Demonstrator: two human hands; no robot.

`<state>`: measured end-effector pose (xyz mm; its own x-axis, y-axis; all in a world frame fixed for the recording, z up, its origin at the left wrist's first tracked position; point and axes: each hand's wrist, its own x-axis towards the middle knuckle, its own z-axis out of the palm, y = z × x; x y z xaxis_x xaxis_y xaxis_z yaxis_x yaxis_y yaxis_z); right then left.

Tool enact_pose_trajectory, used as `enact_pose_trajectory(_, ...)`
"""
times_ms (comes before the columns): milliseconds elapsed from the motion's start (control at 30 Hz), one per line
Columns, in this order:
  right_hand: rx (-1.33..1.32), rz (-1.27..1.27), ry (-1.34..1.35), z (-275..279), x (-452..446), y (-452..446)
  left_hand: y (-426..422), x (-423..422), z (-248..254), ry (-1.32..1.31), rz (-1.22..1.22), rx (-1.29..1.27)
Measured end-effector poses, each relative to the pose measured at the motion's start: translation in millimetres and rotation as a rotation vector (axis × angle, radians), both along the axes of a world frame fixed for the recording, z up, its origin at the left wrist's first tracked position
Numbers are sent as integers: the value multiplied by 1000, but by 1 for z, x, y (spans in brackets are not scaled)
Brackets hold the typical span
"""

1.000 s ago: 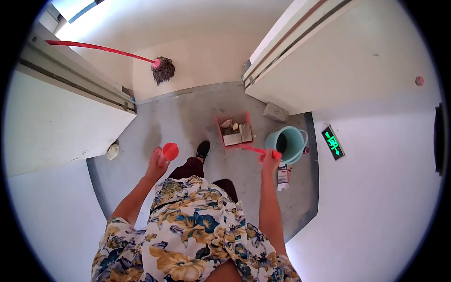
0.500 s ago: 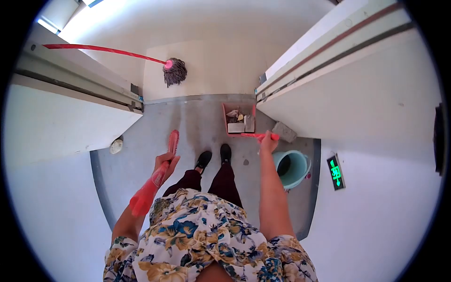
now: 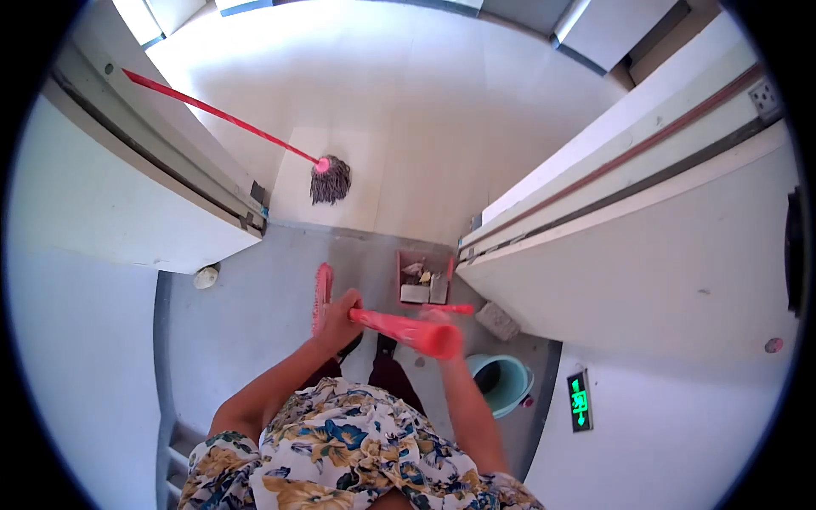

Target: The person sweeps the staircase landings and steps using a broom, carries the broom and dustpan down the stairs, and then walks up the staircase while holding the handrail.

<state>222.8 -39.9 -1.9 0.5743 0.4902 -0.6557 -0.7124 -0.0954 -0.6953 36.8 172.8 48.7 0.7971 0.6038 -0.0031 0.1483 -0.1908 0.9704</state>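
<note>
My left hand (image 3: 342, 316) is wrapped round the red handle (image 3: 395, 327) of a broom. The broom's pinkish bristled head (image 3: 322, 299) lies over the grey floor beyond that hand, while the handle's thick end points toward my right. Partly hidden behind this end is my right hand (image 3: 444, 318), blurred but closed on the red dustpan handle (image 3: 461, 308). Just ahead of it, the red dustpan (image 3: 398, 274) holds stones, rubble and pale blocks.
A light-blue bucket (image 3: 515, 382) stands right of my right arm, near a grey block (image 3: 497, 321). Ahead, a mop (image 3: 330, 180) with a red pole rests on the beige floor. Door panels flank the opening on both sides. A round pale object (image 3: 206, 277) lies left.
The broom handle's thick end has swung from over my left forearm across to my right hand. My left hand has moved right. The dustpan stays beside my right hand.
</note>
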Motion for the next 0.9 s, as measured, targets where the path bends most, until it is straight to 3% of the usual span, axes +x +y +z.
enact_pose_trajectory(33,31,160,-130,25,-26,6,-7,5,4,-27,8,28)
enact_pose_trajectory(67,-102,323,-382,39,-39,19,-14,13,9,-53,16,56)
enact_pose_trajectory(100,-105,399,-656,60,-52,30,-19,15,25,20,-12,112)
enact_pose_trajectory(167,-109,472,-941,137,-73,63,-28,34,36,-55,4,124)
enact_pose_trajectory(200,25,266,-986,195,-82,92,-33,42,42,-118,13,135)
enact_pose_trajectory(267,161,58,-1032,228,-86,103,-48,55,50,-136,-56,226)
enact_pose_trajectory(300,215,-16,-1033,231,-85,96,-54,61,54,-143,-123,317)
enact_pose_trajectory(400,220,-154,-996,240,-82,81,-62,63,98,-302,-221,275)
enact_pose_trajectory(433,172,-218,-947,244,-81,76,-65,61,95,-203,-342,205)
enact_pose_trajectory(567,118,-395,-893,248,-64,49,-47,43,77,-12,-381,284)
enact_pose_trajectory(600,77,-479,-881,250,-58,44,-38,31,67,66,-344,328)
enact_pose_trajectory(667,73,-525,-859,247,-42,35,-20,1,-11,-2,-288,187)
enact_pose_trajectory(733,64,-573,-831,231,-22,19,-2,-48,-85,138,-221,360)
enact_pose_trajectory(767,20,-562,-827,217,-9,7,9,-78,-92,270,-147,132)
enact_pose_trajectory(800,-23,-552,-824,202,2,-4,20,-107,-105,397,-135,155)
enact_pose_trajectory(833,-16,-567,-789,186,13,-17,23,-149,-157,406,-14,233)
enact_pose_trajectory(867,-39,-560,-806,169,22,-30,29,-181,-168,594,36,235)
enact_pose_trajectory(900,-63,-558,-807,156,33,-42,30,-213,-176,754,119,88)
